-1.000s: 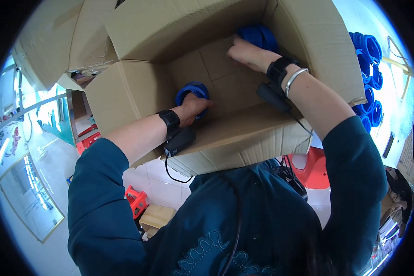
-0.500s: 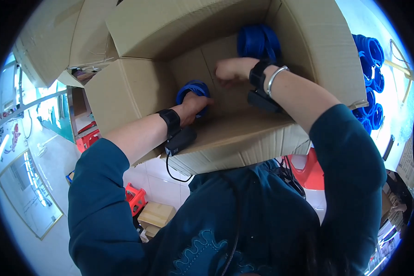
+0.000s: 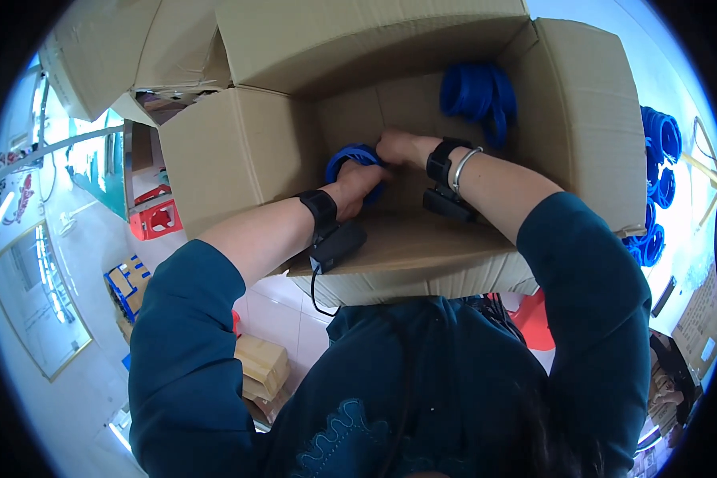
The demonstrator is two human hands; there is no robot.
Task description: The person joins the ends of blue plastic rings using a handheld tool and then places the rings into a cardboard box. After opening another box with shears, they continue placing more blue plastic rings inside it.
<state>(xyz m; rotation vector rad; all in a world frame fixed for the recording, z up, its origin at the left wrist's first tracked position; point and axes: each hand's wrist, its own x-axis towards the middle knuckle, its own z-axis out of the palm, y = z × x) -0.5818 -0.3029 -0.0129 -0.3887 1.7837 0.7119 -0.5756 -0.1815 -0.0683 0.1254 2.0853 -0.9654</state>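
Inside an open cardboard box [image 3: 283, 143], my left hand [image 3: 357, 185] is closed on a roll of blue bands [image 3: 344, 156], its thumb over the near side. My right hand [image 3: 401, 148] is at that roll's right edge; its fingers are bent down out of sight, so whether it grips is unclear. Deeper in the box, to the right, lies another roll of blue bands [image 3: 466, 92], one strand hanging loose. Both wrists carry black straps with small black devices, and a silver bangle is on the right one.
More blue rolls [image 3: 660, 159] are stacked outside the box on the right. A red stool [image 3: 155, 219] and a smaller carton [image 3: 261, 365] stand on the floor at left. Another large carton [image 3: 179, 48] adjoins the box's far left side.
My right hand has moved left and in to the roll that my left hand holds. The view has shifted, so the box sits a little lower and further right.
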